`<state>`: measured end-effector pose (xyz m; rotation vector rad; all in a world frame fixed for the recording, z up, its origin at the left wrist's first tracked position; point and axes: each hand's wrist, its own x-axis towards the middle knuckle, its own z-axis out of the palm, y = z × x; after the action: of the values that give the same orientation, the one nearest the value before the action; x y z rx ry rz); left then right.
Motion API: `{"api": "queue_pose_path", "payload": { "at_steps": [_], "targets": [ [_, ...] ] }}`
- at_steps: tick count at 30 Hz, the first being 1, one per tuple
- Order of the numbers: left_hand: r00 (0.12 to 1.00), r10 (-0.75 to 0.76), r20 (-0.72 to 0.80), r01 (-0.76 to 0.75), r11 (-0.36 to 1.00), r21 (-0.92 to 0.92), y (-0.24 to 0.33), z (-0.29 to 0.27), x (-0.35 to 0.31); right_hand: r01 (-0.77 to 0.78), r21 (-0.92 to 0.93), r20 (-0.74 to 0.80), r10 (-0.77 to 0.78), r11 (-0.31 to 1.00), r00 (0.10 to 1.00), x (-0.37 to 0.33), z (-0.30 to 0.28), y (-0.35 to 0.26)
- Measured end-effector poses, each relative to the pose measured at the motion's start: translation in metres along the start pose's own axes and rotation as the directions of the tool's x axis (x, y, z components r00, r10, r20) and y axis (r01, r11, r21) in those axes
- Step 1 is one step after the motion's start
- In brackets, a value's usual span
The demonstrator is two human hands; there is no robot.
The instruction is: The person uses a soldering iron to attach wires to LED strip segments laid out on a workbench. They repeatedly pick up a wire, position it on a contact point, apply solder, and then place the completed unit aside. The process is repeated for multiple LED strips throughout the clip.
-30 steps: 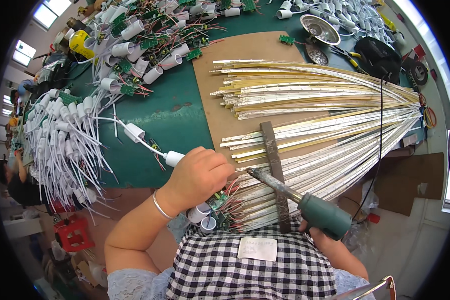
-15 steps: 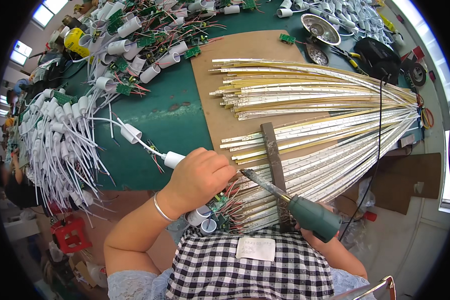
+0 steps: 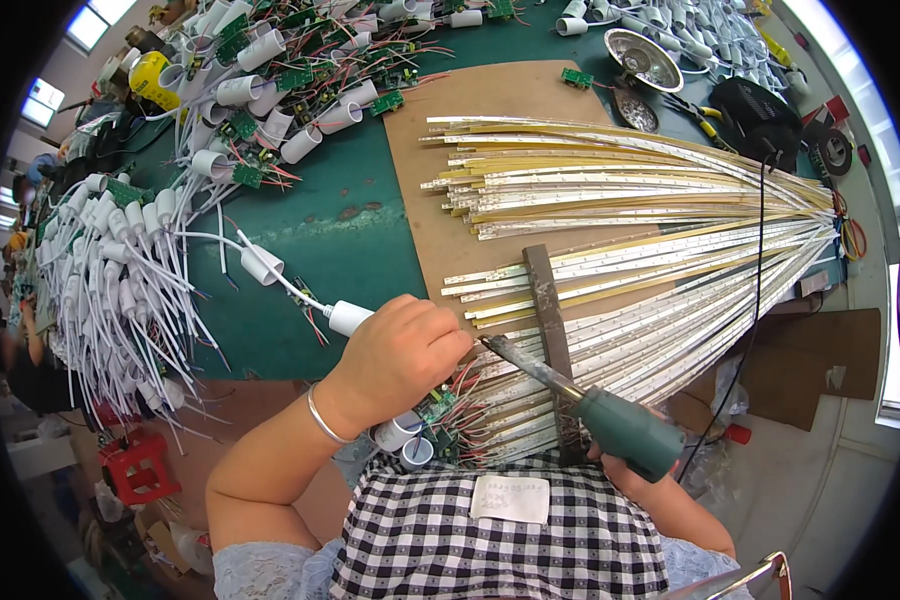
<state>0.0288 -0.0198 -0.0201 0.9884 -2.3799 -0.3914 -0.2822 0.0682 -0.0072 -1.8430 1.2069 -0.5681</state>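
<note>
My left hand (image 3: 402, 350) is closed, thumb and fingers pinched together over the ends of the LED strips (image 3: 660, 345). A white plastic cap (image 3: 349, 318) on a white cord sticks out from under it; the pinched fingertips are hidden. In my right hand (image 3: 625, 477) is a green-handled soldering iron (image 3: 630, 435), its dark tip pointing left, just beside my left fingertips. Under my left wrist lie finished-looking joints of red wires (image 3: 460, 405), a green circuit board (image 3: 434, 404) and white caps (image 3: 398, 432). A dark bar (image 3: 547, 315) lies across the strips.
White caps with circuit boards (image 3: 300, 80) pile up at the far left, and corded white caps (image 3: 120, 240) hang over the left edge. A metal bowl (image 3: 642, 60), pliers (image 3: 705, 120) and tape roll (image 3: 835, 152) sit far right. A black cord (image 3: 760, 240) crosses the strips.
Almost nothing differs. Both hands and the soldering iron stay in place, with only a very slight shift of the whole view.
</note>
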Motion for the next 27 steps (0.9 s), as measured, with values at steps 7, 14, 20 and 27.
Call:
{"api": "queue_pose_path", "payload": {
  "at_steps": [7, 14, 20, 27],
  "targets": [
    [1.0, -0.007, 0.022, 0.007, 1.0, 0.005, 0.001, -0.001, 0.001, -0.043, 0.272, -0.09, 0.07, 0.961, 0.993, -0.005, 0.0, -0.001],
    [1.0, -0.013, 0.027, 0.013, 1.0, 0.009, 0.001, -0.001, 0.002, -0.11, 0.377, -0.099, 0.158, 0.92, 0.982, -0.008, 0.003, -0.002],
    [0.999, -0.02, 0.042, 0.019, 1.0, 0.018, 0.001, -0.002, 0.002, -0.084, 0.303, -0.068, 0.11, 0.949, 0.992, -0.008, 0.002, 0.001],
    [0.999, -0.022, 0.035, 0.022, 1.0, 0.011, 0.002, -0.001, 0.002, -0.051, 0.311, -0.069, 0.076, 0.949, 0.995, -0.008, 0.003, 0.004]
  ]
}}
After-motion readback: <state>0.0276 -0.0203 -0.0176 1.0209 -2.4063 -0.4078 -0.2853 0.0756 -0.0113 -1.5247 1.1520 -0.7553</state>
